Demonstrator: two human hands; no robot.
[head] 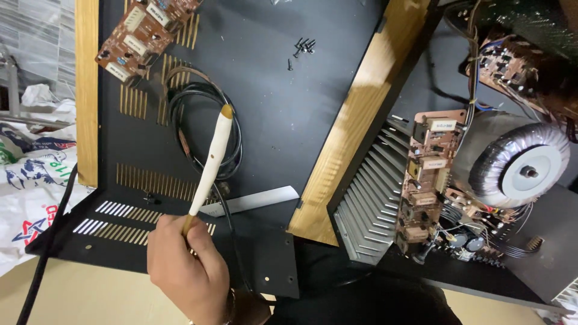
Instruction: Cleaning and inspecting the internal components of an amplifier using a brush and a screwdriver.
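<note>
**Brush raised over a stripped cover panel**

Left hand [188,268] closed around the wooden end of a pale-handled brush [209,165], held upright and slanting away from the knuckles, tip just above a coil of black cable [233,129]. Under hand and brush, a black slotted cover panel [283,102] with wooden side strips. Farther beyond the brush tip, a cluster of small dark screws [303,46]. Well off to the right of the hand, finned heat sink [370,192], brown circuit board [430,174] and round wound transformer [521,165]. Right hand out of view.
</note>
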